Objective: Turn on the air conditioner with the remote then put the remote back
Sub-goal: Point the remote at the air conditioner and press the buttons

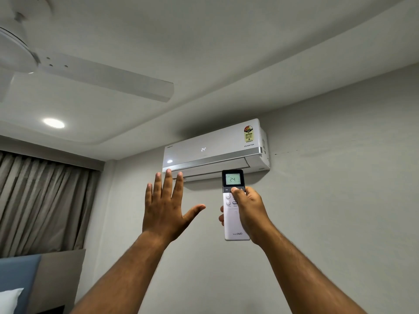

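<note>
A white air conditioner (215, 148) hangs high on the grey wall, its front panel lit with "24" and its lower flap slightly ajar. My right hand (248, 209) holds a white remote (233, 223) upright just below the unit. The remote's screen reads 24, and my thumb rests on the dark button strip under the screen. My left hand (165, 205) is raised to the left of the remote, palm toward the unit, fingers spread and holding nothing.
A white ceiling fan (68, 66) hangs at the upper left, with a round ceiling light (54, 122) lit beneath it. Grey curtains (45, 200) cover the left wall. A blue headboard (18, 275) and a white pillow (9, 300) show at the bottom left.
</note>
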Demonstrator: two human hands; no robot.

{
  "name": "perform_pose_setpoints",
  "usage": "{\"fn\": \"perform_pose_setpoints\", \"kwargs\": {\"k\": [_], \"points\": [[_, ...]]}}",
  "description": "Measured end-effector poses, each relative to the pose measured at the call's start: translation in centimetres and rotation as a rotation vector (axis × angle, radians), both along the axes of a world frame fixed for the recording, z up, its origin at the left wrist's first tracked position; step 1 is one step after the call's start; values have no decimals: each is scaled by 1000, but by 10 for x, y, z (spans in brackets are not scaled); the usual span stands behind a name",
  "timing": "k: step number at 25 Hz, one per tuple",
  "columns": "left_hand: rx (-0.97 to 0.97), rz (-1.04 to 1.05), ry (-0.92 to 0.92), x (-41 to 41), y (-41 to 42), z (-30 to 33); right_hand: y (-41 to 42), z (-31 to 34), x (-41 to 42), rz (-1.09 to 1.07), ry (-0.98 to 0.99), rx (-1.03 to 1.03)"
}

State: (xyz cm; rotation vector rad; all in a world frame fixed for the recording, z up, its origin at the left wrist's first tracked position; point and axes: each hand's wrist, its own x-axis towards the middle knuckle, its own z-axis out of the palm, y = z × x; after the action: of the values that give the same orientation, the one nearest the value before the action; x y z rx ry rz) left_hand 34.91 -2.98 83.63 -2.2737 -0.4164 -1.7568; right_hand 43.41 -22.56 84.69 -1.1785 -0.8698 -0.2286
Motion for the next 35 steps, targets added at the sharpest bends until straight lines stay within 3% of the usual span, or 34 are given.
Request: {"fn": "perform_pose_setpoints", "kwargs": {"k": [35], "points": [[-2,21,34,7,7,-11,-4,-5,-6,8,73,-35]]}}
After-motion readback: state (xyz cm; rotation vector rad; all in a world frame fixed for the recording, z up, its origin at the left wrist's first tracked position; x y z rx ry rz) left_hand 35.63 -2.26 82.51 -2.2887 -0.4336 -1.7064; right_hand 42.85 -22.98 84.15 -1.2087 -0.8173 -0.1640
